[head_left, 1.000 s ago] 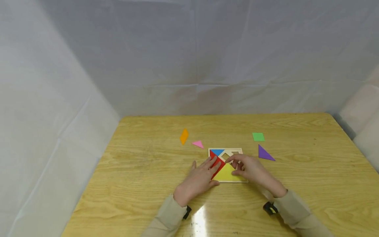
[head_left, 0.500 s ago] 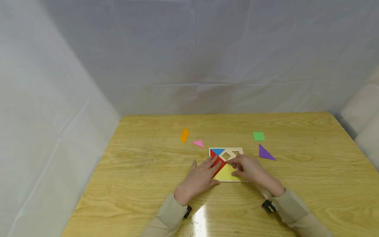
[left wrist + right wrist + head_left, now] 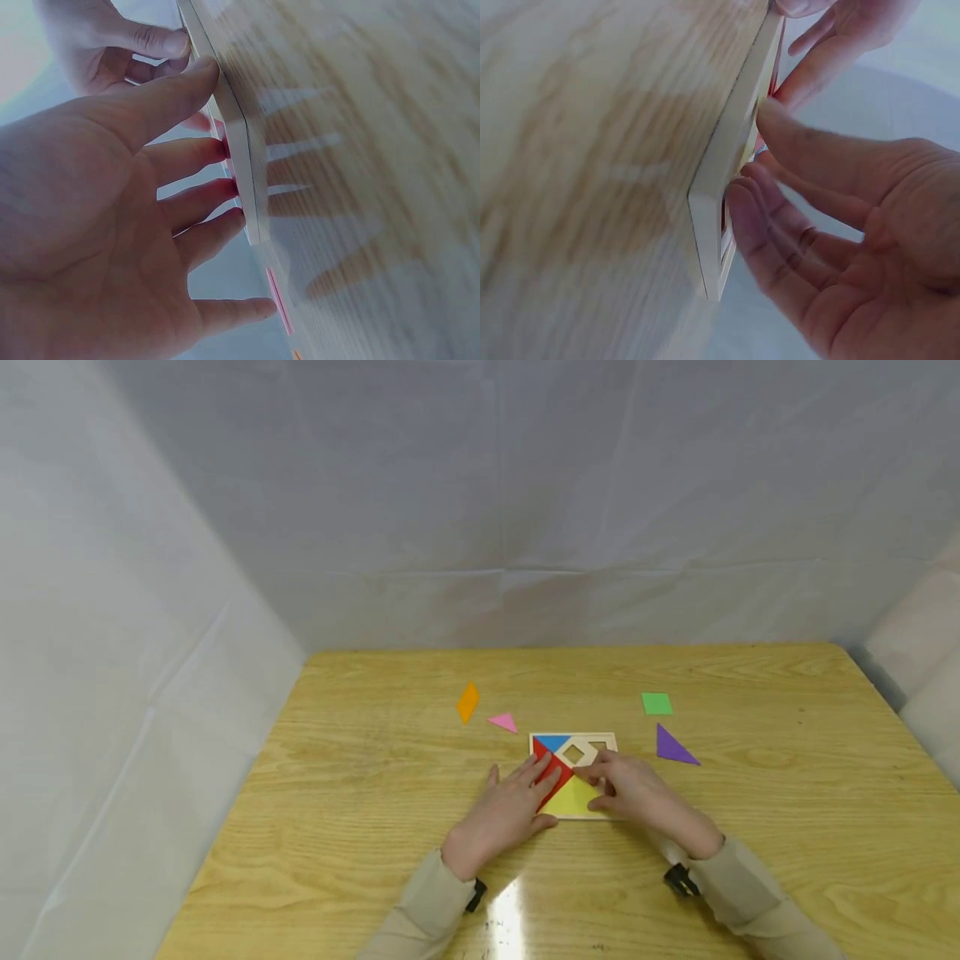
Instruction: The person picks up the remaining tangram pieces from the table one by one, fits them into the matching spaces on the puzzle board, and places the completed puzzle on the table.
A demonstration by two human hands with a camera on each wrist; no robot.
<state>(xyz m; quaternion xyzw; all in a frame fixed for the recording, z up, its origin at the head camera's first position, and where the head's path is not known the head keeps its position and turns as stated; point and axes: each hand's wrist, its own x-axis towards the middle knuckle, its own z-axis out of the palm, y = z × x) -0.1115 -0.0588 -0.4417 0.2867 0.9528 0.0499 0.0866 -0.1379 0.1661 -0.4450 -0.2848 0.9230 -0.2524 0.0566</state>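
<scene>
A wooden tangram tray (image 3: 577, 734) holds a red triangle (image 3: 547, 797), a yellow triangle (image 3: 572, 802) and a small blue triangle (image 3: 551, 742). My left hand (image 3: 504, 814) lies with spread, straight fingers on the red triangle. In the left wrist view its thumb (image 3: 201, 71) is at the tray's side edge. My right hand (image 3: 636, 789) has bent fingers at the yellow triangle, index finger by its tip and thumb on its right part. In the right wrist view the thumb (image 3: 776, 116) meets the tray; the right hand covers part of the tray's right side.
An orange parallelogram (image 3: 468, 702) and a pink triangle (image 3: 504, 722) lie on the wooden table (image 3: 360, 760) behind the tray, to the left. A green square (image 3: 657, 703) and a purple triangle (image 3: 672, 747) lie to the right. Pale sheeting (image 3: 450, 510) stands behind the table.
My right hand's fingers have settled slightly lower over the yellow triangle's tip. The left hand and the loose pieces stay in place; the view has shifted a little.
</scene>
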